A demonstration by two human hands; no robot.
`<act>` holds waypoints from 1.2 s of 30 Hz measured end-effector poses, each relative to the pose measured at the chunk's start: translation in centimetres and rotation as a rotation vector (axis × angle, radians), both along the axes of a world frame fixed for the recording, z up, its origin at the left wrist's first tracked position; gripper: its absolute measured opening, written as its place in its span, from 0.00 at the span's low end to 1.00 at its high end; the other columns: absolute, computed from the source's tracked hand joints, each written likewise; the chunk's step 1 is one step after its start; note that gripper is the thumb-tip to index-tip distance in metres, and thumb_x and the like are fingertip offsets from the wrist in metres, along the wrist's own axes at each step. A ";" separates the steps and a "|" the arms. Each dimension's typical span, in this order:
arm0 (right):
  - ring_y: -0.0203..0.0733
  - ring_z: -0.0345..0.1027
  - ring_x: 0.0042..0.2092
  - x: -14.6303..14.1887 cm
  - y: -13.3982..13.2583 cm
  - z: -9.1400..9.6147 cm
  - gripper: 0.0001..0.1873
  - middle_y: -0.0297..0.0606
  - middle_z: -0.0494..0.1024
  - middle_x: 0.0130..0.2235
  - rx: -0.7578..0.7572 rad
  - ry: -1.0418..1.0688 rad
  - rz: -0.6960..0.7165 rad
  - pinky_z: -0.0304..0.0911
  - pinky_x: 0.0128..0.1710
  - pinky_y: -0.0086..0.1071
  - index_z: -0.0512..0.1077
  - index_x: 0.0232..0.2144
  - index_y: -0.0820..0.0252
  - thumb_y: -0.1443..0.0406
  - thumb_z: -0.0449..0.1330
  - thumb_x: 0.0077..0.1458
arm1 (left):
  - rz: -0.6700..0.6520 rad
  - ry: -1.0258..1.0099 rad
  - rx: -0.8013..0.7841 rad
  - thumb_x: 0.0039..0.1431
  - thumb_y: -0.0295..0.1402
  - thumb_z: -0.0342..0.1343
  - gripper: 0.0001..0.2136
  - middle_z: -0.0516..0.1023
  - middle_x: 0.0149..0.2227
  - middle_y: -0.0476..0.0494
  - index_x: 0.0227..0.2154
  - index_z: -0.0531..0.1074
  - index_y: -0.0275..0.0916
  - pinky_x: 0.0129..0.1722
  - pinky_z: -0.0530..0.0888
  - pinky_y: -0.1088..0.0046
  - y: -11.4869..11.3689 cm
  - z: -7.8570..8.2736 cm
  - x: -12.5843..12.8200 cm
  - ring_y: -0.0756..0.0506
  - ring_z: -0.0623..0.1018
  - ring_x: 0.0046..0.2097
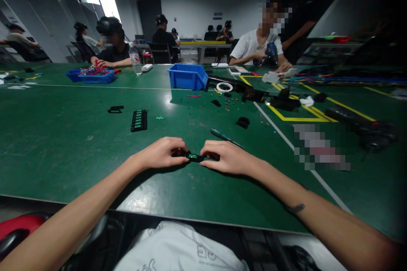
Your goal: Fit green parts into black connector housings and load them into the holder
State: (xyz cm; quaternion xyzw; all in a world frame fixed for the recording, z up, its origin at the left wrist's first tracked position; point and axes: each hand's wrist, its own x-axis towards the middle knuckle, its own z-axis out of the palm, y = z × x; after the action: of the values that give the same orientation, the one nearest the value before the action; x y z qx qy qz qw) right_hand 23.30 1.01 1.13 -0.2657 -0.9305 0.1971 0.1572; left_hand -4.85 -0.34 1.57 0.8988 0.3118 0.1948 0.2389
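Between my two hands, just above or on the green table, is a small black plastic piece (pixel 193 157) with a green insert. My left hand (pixel 165 152) pinches its left end, thumb and fingers closed. The right end is pinched by my right hand (pixel 227 156) in the same way. Behind my right hand lies a screwdriver (pixel 222 134) with a green handle. A block of similar black pieces with green inserts (pixel 139 120) sits beyond my left hand, and a few small green parts (pixel 160 118) lie beside it.
Two black frames (pixel 115 109) lie farther left. A blue bin (pixel 187 76), a white ring (pixel 224 87) and scattered small parts are across the table. A water bottle (pixel 135 59) stands near a blue tray (pixel 95 77). Co-workers sit opposite; one holds a power drill (pixel 271 53).
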 end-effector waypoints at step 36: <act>0.39 0.70 0.36 -0.2 0.1 -0.8 0.10 0.38 0.75 0.36 -0.046 0.119 0.004 0.63 0.36 0.32 0.77 0.43 0.59 0.59 0.63 0.64 | 0.011 0.041 0.011 0.64 0.38 0.60 0.09 0.73 0.34 0.47 0.42 0.77 0.37 0.35 0.66 0.74 0.1 0.1 -0.2 0.49 0.72 0.35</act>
State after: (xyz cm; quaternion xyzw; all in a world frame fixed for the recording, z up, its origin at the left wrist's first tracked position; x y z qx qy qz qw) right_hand 23.13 1.06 0.34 -0.2552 -0.9153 0.2341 0.2058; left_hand -5.01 -0.25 1.70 0.9021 0.3204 0.1795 0.2265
